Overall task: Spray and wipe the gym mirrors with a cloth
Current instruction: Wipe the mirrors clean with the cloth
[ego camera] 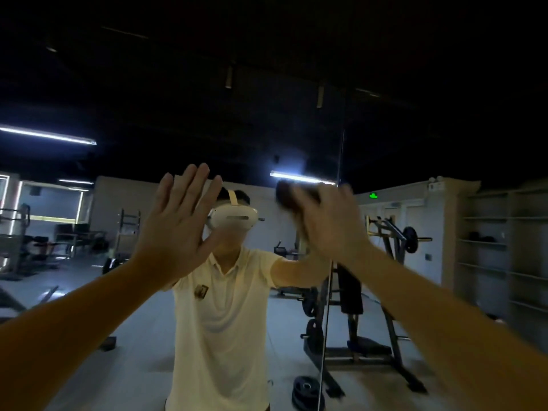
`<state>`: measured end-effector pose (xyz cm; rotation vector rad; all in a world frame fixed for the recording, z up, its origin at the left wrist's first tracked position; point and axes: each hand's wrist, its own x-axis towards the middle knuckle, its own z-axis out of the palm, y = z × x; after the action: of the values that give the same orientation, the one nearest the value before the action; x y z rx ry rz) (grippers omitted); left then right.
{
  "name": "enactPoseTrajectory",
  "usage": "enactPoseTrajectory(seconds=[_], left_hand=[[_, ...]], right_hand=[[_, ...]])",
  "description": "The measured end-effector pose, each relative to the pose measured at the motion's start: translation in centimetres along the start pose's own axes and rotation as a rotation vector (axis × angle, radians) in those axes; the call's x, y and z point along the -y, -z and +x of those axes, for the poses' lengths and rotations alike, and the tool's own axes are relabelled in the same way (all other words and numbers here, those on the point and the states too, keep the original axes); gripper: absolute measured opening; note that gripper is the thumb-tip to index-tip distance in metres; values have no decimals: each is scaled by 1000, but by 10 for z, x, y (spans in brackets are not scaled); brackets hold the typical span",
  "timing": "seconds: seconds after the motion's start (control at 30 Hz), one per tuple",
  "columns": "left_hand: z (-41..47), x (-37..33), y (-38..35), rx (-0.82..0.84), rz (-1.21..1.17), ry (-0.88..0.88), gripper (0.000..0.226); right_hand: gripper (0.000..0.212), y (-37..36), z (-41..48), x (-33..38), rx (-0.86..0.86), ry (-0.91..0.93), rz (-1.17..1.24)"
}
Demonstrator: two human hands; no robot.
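Note:
The gym mirror fills the view and reflects me in a pale shirt with a headset. My left hand lies flat against the glass, left of centre, with its fingers straight and spread. My right hand is blurred by motion and presses a dark cloth onto the glass at head height, its fingers stretched over the cloth. The cloth sticks out past the fingertips at the upper left. No spray bottle is in view.
A vertical seam between mirror panels runs just right of my right hand. The glass reflects a weight machine, plates on the floor, shelves at the right and lit ceiling strips in a dark room.

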<state>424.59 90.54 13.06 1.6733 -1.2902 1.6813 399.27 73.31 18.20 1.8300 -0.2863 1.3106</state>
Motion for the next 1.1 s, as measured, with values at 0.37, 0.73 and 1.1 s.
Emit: enactPoseTrajectory(seconds=[0.37, 0.73, 1.1], left_hand=[[-3, 6, -10, -147, -95, -41, 74], [-6, 6, -9, -108, -144, -21, 68], [-7, 3, -9, -148, -154, 31, 71]], right_hand=[[57, -18, 43, 106, -129, -500, 154], [55, 1, 32, 44, 25, -362, -32], [59, -13, 65, 105, -70, -398, 166]])
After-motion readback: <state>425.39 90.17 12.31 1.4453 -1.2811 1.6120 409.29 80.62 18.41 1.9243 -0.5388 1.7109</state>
